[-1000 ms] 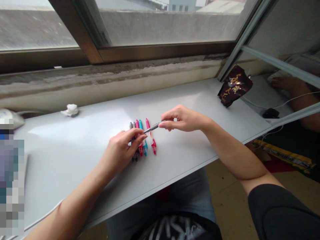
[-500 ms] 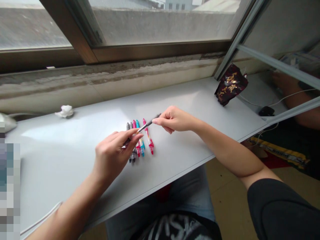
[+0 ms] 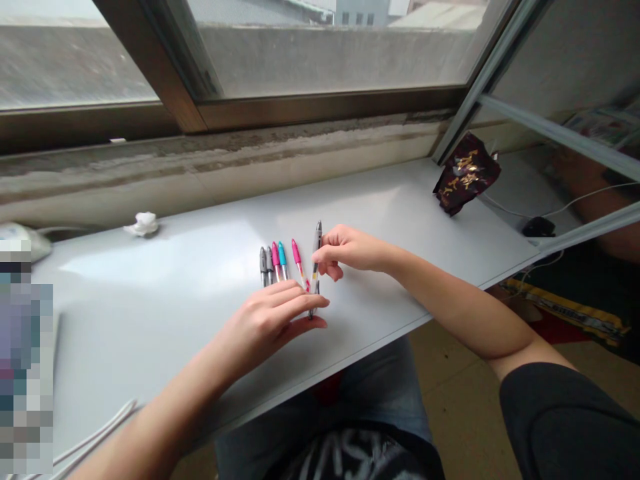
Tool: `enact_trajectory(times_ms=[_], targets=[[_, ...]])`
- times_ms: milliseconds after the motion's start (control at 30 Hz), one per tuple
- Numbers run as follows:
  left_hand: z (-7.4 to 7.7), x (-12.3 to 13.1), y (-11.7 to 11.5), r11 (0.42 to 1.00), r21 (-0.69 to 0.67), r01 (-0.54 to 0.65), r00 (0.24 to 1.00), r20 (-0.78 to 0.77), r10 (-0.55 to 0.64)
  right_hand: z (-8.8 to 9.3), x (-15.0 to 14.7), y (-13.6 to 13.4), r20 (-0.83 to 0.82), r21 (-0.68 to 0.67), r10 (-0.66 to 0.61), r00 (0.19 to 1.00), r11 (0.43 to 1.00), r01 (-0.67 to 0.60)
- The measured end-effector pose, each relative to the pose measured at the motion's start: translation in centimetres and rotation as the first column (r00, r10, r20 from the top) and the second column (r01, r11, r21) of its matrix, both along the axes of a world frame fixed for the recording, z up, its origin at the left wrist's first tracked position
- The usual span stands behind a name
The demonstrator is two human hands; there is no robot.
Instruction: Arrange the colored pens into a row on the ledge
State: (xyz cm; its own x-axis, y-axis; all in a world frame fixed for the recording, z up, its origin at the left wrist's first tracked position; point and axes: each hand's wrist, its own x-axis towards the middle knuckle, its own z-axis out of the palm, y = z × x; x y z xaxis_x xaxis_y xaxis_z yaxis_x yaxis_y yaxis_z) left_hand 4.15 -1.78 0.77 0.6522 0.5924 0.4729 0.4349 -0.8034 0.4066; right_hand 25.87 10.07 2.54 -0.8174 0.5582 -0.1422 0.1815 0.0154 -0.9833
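My right hand (image 3: 337,250) pinches a grey-and-clear pen (image 3: 316,267) near its upper half, holding it almost upright in the view. The lower end of that pen lies between the outstretched fingers and thumb of my left hand (image 3: 283,310), which look apart rather than closed on it. Left of the held pen lies a pink pen (image 3: 296,252), its lower part partly covered by my left hand. Farther left, two grey pens (image 3: 263,261), another pink pen (image 3: 275,257) and a turquoise pen (image 3: 283,257) lie side by side, their lower ends hidden.
A white desk (image 3: 390,213) runs beneath a window. Crumpled white tissue (image 3: 145,223) sits at the back left, and a dark foil bag (image 3: 467,175) stands at the back right by a metal frame (image 3: 555,123). White cable (image 3: 95,437) lies at the front left.
The grey pen has swung from slanted to nearly upright, now in my right hand. My left hand has moved right and opened, covering the lower ends of the lying pens.
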Motion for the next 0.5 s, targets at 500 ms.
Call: enact_trajectory(times_ms=[500], targets=[[-0.51, 0.37, -0.18, 1.000, 0.000, -0.032, 0.999, -0.007, 0.032, 0.74, -0.28, -0.59, 0.155, 0.036, -0.019, 0.988, 0.999, 0.013]])
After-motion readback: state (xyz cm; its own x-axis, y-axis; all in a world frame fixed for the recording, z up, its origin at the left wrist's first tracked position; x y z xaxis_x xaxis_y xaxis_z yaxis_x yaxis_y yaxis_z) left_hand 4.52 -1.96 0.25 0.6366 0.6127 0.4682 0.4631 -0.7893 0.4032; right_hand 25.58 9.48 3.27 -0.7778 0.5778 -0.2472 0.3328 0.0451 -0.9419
